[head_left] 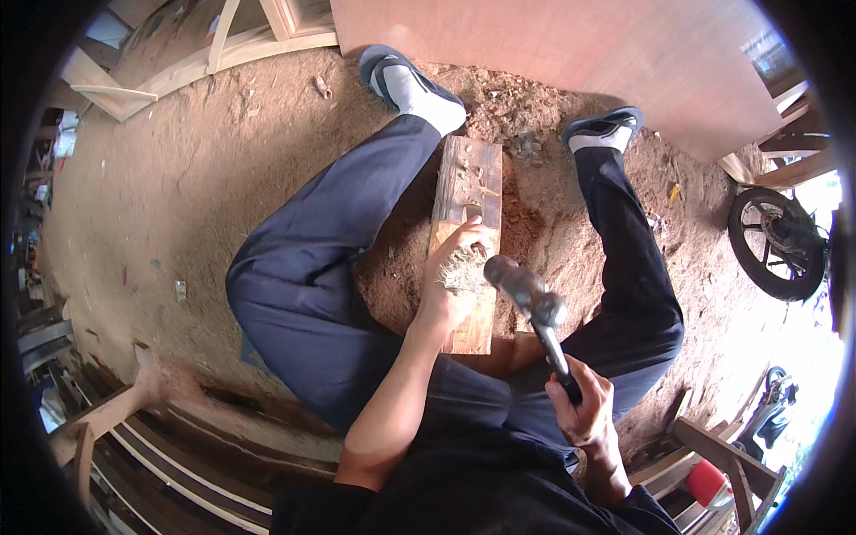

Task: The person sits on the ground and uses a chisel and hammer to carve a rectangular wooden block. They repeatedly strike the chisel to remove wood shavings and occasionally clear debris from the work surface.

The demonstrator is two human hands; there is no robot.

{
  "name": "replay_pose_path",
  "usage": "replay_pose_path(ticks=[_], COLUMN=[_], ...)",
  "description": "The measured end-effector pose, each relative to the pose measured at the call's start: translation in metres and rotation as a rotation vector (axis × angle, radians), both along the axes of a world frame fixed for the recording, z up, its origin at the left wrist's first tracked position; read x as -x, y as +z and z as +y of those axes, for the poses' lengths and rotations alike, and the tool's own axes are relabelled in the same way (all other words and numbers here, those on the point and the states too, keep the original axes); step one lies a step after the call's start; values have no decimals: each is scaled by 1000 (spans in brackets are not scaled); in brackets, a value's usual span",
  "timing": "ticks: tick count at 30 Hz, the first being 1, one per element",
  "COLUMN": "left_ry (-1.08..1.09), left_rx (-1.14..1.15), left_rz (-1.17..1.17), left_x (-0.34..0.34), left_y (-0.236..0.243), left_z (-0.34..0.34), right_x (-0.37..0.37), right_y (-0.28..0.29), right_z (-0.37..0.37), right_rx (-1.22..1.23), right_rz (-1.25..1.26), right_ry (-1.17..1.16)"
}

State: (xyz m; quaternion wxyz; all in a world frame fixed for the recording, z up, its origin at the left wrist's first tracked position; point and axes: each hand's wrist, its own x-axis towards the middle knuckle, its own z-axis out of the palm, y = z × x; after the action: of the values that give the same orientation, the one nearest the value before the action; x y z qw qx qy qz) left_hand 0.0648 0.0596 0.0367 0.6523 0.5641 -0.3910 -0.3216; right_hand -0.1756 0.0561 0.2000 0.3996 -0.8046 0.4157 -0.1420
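Between my legs lies a thick wooden block (pixel 450 183), with chips and cut marks on its far part. My left hand (pixel 450 276) is closed over the block around an upright wood chisel (pixel 465 269), whose wooden handle has a frayed, splayed top. The chisel's tip is mostly hidden beneath my fingers. To the right, my right hand (pixel 584 406) grips the dark handle of a hammer (pixel 526 290). Its metal head hangs in the air just right of the chisel top, apart from it.
My sandalled feet rest on the dirt floor (pixel 178 214) either side of the block's far end. A large plywood sheet (pixel 553 53) stands beyond them. Wooden frames (pixel 192 76) lie at the far left, lumber (pixel 116 419) at the near left, and a motorbike wheel (pixel 776 242) at the right.
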Motion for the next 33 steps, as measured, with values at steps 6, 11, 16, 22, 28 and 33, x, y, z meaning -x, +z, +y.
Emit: replay_pose_path(ticks=[6,11,16,22,28,33], left_ry=[-5,54,104,109,48,46], left_rx=[-62,14,-34,51,-124,12], left_rz=[752,1214,1156,921,350,766], left_x=[3,4,7,13,10,9], left_y=[13,14,25,43,42,29], left_z=[-3,-9,-11,1,-8,-3], right_x=[8,-5,-5,-2,5,-3], right_y=[-4,-10,0,-3,-10,-8], right_z=[-10,-29,-29,-35,-33,-33], right_rx=[242,271,311,290,343,277], right_rz=[-186,-25,-94,48,-281,-49], right_ry=[313,358,388,389,410,358])
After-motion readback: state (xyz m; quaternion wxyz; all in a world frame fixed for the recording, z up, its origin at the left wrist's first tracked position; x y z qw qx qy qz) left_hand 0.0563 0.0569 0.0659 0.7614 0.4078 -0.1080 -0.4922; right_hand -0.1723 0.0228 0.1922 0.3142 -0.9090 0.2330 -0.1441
